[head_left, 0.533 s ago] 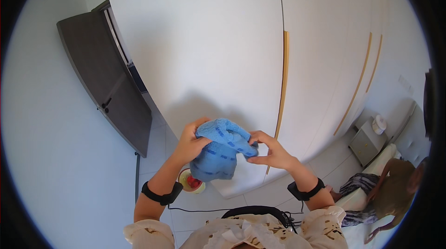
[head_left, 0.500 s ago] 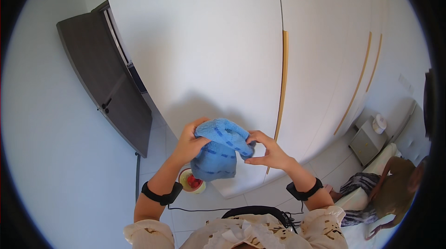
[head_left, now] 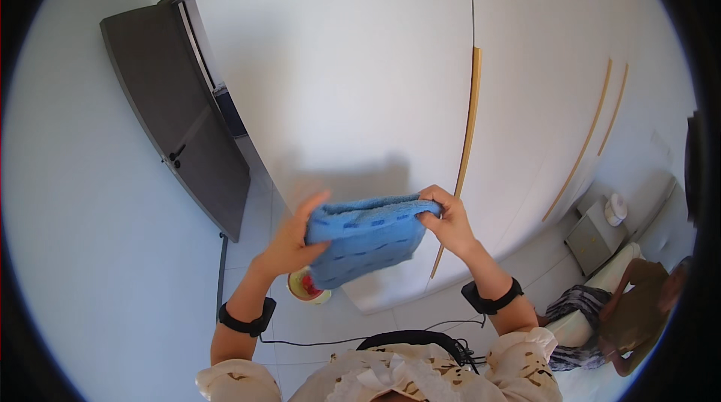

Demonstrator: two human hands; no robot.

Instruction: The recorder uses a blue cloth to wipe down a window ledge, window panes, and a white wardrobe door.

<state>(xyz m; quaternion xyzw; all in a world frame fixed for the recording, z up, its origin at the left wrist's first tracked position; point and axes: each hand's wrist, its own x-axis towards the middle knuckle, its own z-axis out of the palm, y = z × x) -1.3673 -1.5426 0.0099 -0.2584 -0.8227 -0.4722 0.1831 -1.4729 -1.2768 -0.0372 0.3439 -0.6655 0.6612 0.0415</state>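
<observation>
A light-blue towel (head_left: 366, 244) with rows of darker blue dashes hangs folded in front of me, its upper edge nearly level. My right hand (head_left: 448, 223) pinches its upper right corner, thumb in front and fingers behind. At the opposite end, my left hand (head_left: 291, 240) is around the towel's left edge. Its thumb lies against the front, while its upper fingers stick up and are smeared by motion. Both wrists wear black bands with a small box.
A white wardrobe (head_left: 353, 87) with gold handles (head_left: 472, 124) stands right before me. Below the towel, a bucket (head_left: 309, 293) holds something red. A dark door (head_left: 161, 102) stands open at left. At right are a grey nightstand (head_left: 597, 237) and a person (head_left: 638, 304) seated on a bed.
The towel has gone from bunched to spread wider, its upper edge straightened. My right hand has moved right and up and now grips the corner; my left hand has shifted slightly left.
</observation>
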